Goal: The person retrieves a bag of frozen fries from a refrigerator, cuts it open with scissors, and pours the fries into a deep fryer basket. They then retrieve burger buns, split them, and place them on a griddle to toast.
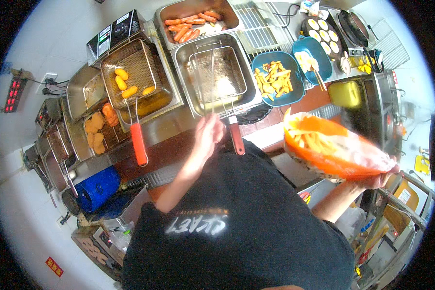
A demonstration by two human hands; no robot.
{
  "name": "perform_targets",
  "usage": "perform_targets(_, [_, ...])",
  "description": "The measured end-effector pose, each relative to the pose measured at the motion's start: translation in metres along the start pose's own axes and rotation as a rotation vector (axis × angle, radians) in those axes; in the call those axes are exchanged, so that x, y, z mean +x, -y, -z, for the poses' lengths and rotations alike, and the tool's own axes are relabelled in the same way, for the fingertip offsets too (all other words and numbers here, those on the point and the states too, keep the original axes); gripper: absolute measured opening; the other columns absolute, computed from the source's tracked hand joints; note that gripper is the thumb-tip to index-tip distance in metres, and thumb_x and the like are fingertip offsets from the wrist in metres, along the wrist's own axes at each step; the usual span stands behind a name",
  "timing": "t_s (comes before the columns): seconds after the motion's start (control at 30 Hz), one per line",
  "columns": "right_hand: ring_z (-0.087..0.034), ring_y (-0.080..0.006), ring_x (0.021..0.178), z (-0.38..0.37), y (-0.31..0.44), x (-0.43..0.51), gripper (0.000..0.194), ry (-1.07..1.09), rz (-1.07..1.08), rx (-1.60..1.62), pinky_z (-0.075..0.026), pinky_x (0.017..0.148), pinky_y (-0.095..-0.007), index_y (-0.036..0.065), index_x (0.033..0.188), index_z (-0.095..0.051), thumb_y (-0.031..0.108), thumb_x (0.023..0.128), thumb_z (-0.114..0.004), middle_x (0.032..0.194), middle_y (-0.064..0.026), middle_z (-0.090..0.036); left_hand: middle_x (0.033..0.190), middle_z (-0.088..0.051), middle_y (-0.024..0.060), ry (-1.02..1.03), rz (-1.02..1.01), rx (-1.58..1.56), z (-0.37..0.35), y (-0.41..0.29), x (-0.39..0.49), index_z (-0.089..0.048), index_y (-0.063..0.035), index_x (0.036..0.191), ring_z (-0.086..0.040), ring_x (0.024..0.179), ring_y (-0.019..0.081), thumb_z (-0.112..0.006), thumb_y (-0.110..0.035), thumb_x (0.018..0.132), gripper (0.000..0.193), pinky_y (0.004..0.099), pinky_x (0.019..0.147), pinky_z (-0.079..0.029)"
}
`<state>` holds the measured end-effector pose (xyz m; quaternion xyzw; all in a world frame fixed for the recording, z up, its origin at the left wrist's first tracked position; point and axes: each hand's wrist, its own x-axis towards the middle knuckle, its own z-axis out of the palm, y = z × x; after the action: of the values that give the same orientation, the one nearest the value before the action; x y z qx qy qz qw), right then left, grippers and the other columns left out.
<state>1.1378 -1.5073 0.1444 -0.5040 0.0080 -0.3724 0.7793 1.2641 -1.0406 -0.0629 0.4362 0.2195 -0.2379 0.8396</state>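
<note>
My right hand [380,178] grips the gathered end of an orange and clear plastic bag [326,159], held tilted out to the right. Pale cut potato fries [304,137] show at its open mouth, and one sticks up past the rim. My left hand [210,128] is closed around metal tongs [212,79], blurred, whose arms reach over the middle fryer. In that fryer sits a wire basket [217,54] with bright glare at its bottom. Its brown handle [236,136] points toward me, just right of my left hand.
Left, a fry basket [128,65] with several yellow pieces has a red handle [139,145] jutting out. Breaded pieces [96,132] lie on a rack. Sausages [192,25] fill a back pan. Blue-green bowls [279,94] [324,54] and an egg pan [322,34] stand right.
</note>
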Motion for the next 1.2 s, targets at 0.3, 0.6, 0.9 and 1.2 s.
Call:
perform_targets(0.3, [-0.062,-0.0278,0.115,-0.024,-0.030,-0.012,0.042,-0.367,-0.046,-0.193,-0.048,0.105,-0.0518,0.013,0.122,-0.064,0.049,0.106,-0.050,0.121,-0.0055,-0.067,0.069,-0.062,0.0019,0.054,0.202,0.371,0.040,0.020,0.021,-0.061,-0.0021,0.125,-0.054,0.051,0.0110,-0.035,-0.065,0.106,0.071,0.0252,0.045,-0.036])
perform_targets(0.6, [-0.063,-0.0289,0.118,-0.009,-0.044,0.013,0.044,0.218,-0.304,0.391,-0.046,0.108,-0.0515,0.009,0.118,-0.065,0.046,0.109,-0.044,0.123,-0.0106,-0.069,0.118,-0.059,0.0181,0.151,-0.202,-0.880,0.173,-0.105,-0.098,-0.025,0.0045,0.157,-0.062,0.092,0.0242,-0.057,-0.061,0.099,0.093,0.0314,0.061,-0.056])
perform_targets(0.9, [-0.067,-0.0300,0.106,0.000,-0.050,0.006,0.048,-0.097,-0.174,0.075,-0.053,0.097,-0.0497,0.009,0.117,-0.064,0.051,0.108,-0.044,0.113,-0.0105,-0.072,0.074,-0.042,-0.0017,0.035,-0.155,-0.105,0.015,-0.144,-0.119,-0.039,-0.0061,0.152,-0.035,0.047,0.0037,-0.052,-0.010,0.106,0.048,0.0186,0.035,-0.027])
perform_targets(1.2, [-0.071,-0.0289,0.103,0.025,-0.059,-0.013,0.045,-0.123,-0.156,0.148,-0.055,0.094,-0.0490,0.010,0.118,-0.068,0.047,0.109,-0.044,0.113,-0.0122,-0.074,0.083,-0.063,0.0065,-0.017,-0.775,1.051,-0.105,-0.124,0.068,-0.044,-0.0093,0.149,-0.060,0.062,0.0202,-0.057,-0.008,0.099,0.052,0.0328,0.055,-0.049])
